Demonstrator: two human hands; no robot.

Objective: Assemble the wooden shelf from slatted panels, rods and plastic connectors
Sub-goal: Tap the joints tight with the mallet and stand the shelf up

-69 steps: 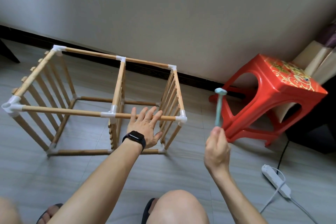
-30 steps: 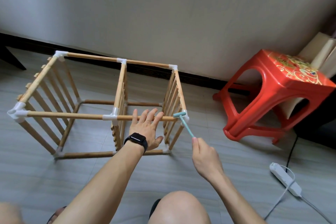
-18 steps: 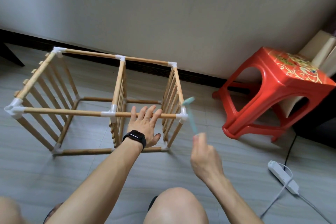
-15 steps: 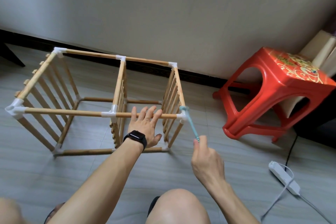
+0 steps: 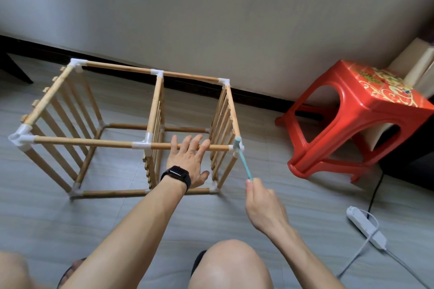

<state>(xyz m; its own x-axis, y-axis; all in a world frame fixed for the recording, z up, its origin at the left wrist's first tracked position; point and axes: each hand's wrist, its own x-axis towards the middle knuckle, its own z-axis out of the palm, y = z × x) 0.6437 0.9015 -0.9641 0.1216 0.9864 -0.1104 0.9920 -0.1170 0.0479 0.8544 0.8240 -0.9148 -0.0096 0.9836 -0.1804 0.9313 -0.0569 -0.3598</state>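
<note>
Where a bare knee (image 5: 229,263) fills the lower centre, the right hand (image 5: 263,204) grips the handle end of a teal mallet (image 5: 244,164), whose head touches the white corner connector (image 5: 240,148). The left hand (image 5: 187,159), with a black watch (image 5: 176,176) at the wrist, lies flat, fingers straight, across the front top rod (image 5: 94,142). The shelf frame (image 5: 155,101) stands on the floor (image 5: 70,218) at centre left and has 3 upright slatted panels (image 5: 224,119), wooden rods and white connectors. A red stool (image 5: 366,112) stands at upper right.
</note>
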